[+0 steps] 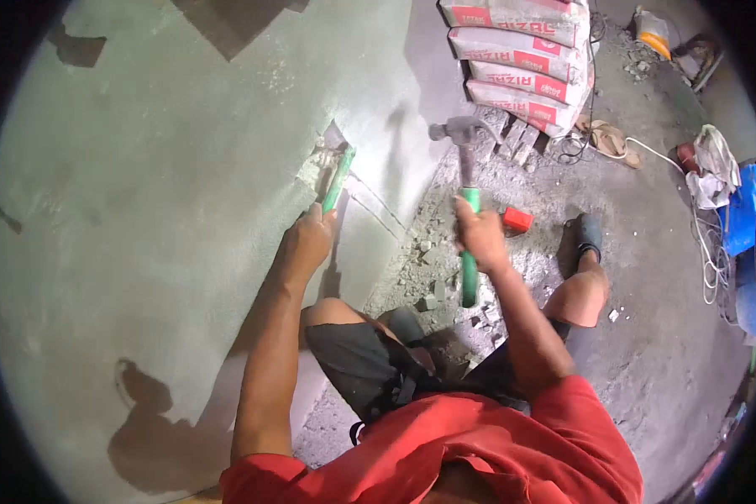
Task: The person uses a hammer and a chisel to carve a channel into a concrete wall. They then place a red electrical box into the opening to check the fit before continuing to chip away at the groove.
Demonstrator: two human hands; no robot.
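My left hand (311, 235) is closed around a green chisel (340, 178), set against a chipped, rough-edged hole (317, 166) in the grey plastered wall (185, 210). Its tip is hard to make out at the hole. In my right hand (483, 239) is a claw hammer (468, 168) with a green grip, its metal head raised and apart from the chisel. Two thin straight grooves (376, 204) run down the wall from beside the hole. A small red block-like object (517, 219) rests on the floor just beyond my right hand.
Broken rubble (424, 252) lies along the wall's foot, around my feet. Stacked cement bags (525, 71) stand ahead against the wall. On the right are a white cable (701, 227), a blue plastic item (741, 210) and a whitish plastic bag (714, 168). A yellow-and-white container (652, 35) sits farther back.
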